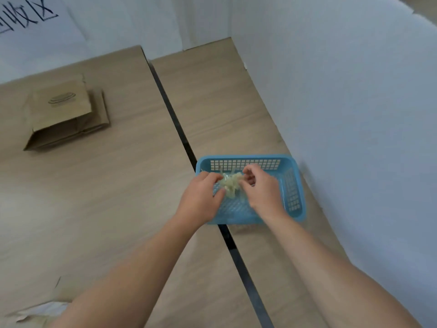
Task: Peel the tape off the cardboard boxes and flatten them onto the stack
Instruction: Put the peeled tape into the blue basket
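A crumpled wad of yellowish clear tape (pixel 231 185) hangs over a blue plastic basket (pixel 293 185) on the right-hand table. My left hand (pixel 201 197) pinches the wad from the left, and my right hand (pixel 260 190) pinches it from the right. Both hands are above the basket's inside. A stack of flattened cardboard boxes (pixel 66 114) lies on the left-hand table, far left of my hands. Part of another cardboard piece (pixel 37 311) shows at the bottom left edge.
Two wood-grain tables (pixel 106 197) stand side by side with a dark gap (pixel 179 129) between them. A white wall (pixel 354 114) runs close along the right table's edge. A white sheet with black characters (pixel 28 17) hangs at the back left.
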